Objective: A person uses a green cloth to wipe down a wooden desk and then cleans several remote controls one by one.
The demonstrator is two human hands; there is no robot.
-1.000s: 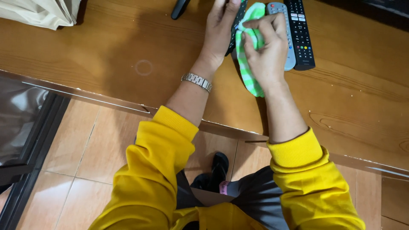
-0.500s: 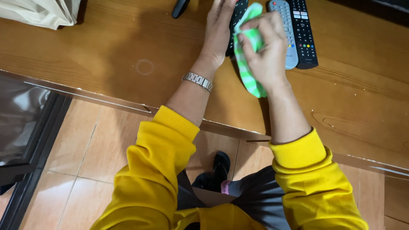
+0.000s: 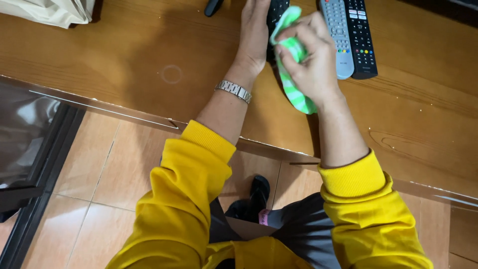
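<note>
Black remote (image 3: 277, 15), far counter (image 3: 124, 55) edge: left hand (image 3: 254, 35) clasps it, right hand (image 3: 311, 60) fingers pinch striped green cloth (image 3: 294, 74); hard rubbing may press buttons.

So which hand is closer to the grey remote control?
The right hand, clutching the green striped cloth, sits just beside the grey remote control. The left hand is farther left, on a black remote.
</note>
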